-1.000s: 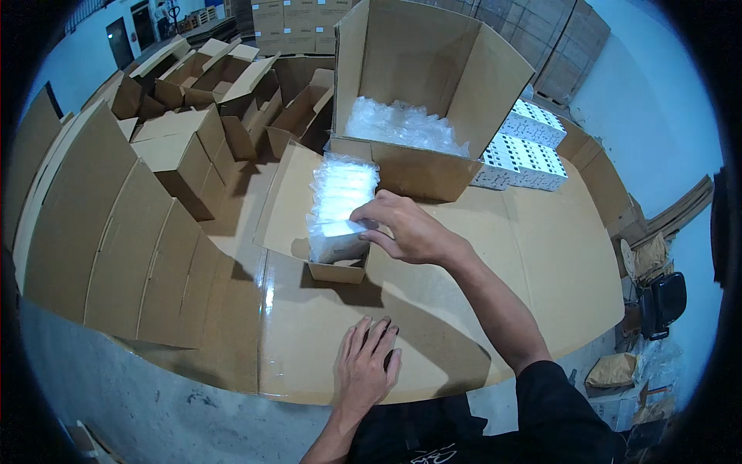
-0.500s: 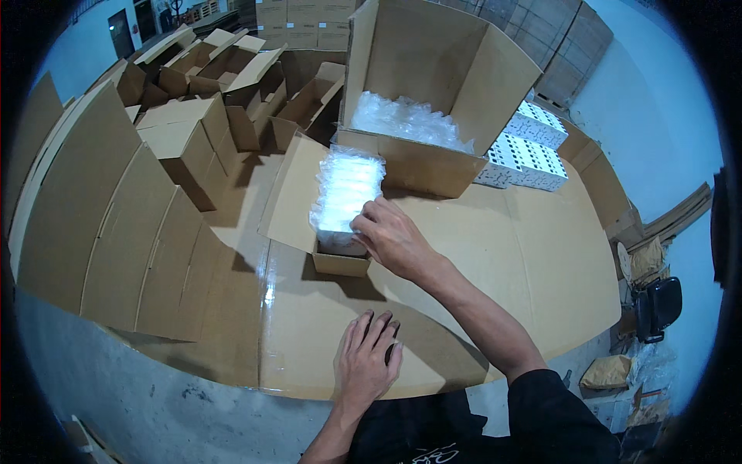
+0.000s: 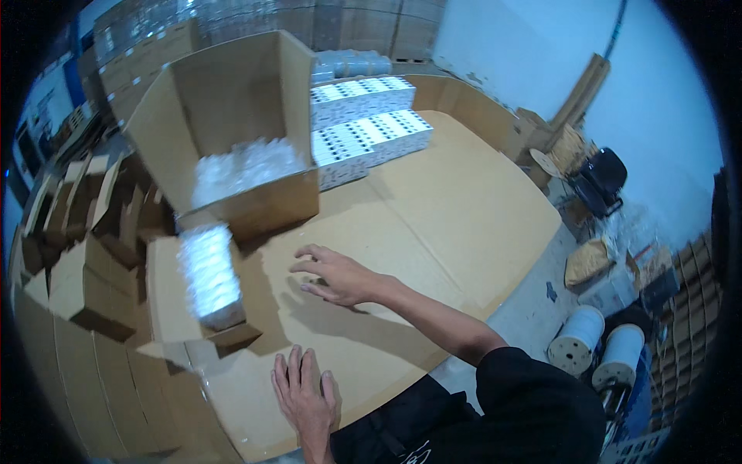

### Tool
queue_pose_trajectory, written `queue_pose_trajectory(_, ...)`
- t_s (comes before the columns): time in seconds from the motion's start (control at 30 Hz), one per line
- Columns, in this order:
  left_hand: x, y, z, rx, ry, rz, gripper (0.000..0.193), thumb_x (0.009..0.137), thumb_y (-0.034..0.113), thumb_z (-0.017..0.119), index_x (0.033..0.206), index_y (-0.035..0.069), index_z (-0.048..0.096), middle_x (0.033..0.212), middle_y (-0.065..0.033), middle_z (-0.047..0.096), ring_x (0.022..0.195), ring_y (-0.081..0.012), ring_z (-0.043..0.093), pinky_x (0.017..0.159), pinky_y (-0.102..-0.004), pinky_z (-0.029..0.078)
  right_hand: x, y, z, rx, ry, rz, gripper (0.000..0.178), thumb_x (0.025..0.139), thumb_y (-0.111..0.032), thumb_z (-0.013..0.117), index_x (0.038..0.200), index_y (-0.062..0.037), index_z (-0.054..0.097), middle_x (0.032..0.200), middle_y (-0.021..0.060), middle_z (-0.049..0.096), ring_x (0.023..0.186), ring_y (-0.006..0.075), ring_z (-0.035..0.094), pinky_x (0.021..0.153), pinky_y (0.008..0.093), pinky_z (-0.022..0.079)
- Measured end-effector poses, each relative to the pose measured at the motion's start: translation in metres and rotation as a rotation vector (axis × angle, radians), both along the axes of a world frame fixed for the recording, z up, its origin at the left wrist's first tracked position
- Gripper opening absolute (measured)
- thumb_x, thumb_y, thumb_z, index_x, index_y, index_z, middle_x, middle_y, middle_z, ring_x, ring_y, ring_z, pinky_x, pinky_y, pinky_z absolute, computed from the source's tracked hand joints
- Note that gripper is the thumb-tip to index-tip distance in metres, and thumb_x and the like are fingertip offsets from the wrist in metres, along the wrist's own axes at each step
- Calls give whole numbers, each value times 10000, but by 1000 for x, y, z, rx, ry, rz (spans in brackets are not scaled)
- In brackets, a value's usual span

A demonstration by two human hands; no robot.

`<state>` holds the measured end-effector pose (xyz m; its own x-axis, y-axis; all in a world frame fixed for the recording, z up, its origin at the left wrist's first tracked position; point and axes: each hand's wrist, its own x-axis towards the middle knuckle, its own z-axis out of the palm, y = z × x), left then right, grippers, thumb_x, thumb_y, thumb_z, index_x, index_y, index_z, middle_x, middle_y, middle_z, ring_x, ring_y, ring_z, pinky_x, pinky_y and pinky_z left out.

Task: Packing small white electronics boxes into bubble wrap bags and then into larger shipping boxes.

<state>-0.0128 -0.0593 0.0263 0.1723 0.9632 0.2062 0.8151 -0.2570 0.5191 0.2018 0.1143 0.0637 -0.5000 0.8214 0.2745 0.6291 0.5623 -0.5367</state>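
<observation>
We see the left hand point(image 3: 304, 390) lying flat, palm down, on the cardboard-covered surface point(image 3: 456, 209), its fingers point(image 3: 297, 367) spread and released, grasping nothing. The right hand point(image 3: 338, 276) hovers just above the surface, palm down, its fingers loosely spread and holding nothing. To the left of the right hand, near it but apart, a small open carton point(image 3: 193, 309) lies with its flaps out, and a clear-wrapped bundle of pale items point(image 3: 210, 274) sits inside it. Behind that carton stands a large open cardboard box point(image 3: 232, 139) partly filled with clear-wrapped packs point(image 3: 246, 166). Stacks of white printed boxes point(image 3: 367, 127) stand just right of the large box. More empty cartons point(image 3: 77, 255) crowd the far left.
</observation>
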Motion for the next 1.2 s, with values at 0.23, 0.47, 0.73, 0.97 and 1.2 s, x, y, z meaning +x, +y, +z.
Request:
queue_pose_trajectory(0.23, 40, 60, -5, 7, 126, -137, 641, 887, 286, 672, 1473, 91, 501, 1562, -154, 426, 1472, -414, 310, 1219, -558, 220, 127, 20, -33, -109, -10, -207, 226, 900, -139, 655, 1085, -20, 706, 1088, 183, 663, 1098, 352, 612, 962, 429, 503)
queue_pose_trajectory(0.47, 74, 153, -10, 44, 90, -186, 568, 947, 290, 620, 1464, 88, 499, 1559, -160, 423, 1485, -397, 296, 1234, -533, 199, 173, 95, -32, 20, 61, -494, 402, 893, -117, 648, 1285, -46, 593, 1225, 198, 601, 1138, 391, 592, 984, 458, 489)
queue_pose_trajectory(0.73, 80, 195, -16, 51, 91, -126, 537, 956, 286, 609, 1451, 102, 512, 1561, -133, 427, 1481, -383, 307, 1233, -540, 198, 187, 153, -24, 164, 83, -690, 679, 845, -63, 695, 1460, -116, 414, 1358, 234, 473, 1205, 437, 549, 1032, 473, 488)
queue_pose_trajectory(0.97, 80, 195, -13, 33, 88, -119, 536, 952, 278, 610, 1451, 105, 517, 1563, -132, 427, 1480, -382, 308, 1233, -545, 195, 194, 163, -29, 231, 91, -653, 586, 824, 24, 682, 1349, -119, 463, 1360, 216, 457, 1175, 464, 558, 951, 513, 510)
queue_pose_trajectory(1.2, 81, 195, -15, 57, 72, -124, 530, 949, 271, 615, 1445, 106, 524, 1557, -133, 433, 1475, -382, 317, 1233, -541, 200, 199, 159, -37, 233, 24, -626, 451, 815, 38, 690, 1227, -83, 555, 1167, 153, 611, 1054, 374, 623, 866, 449, 523)
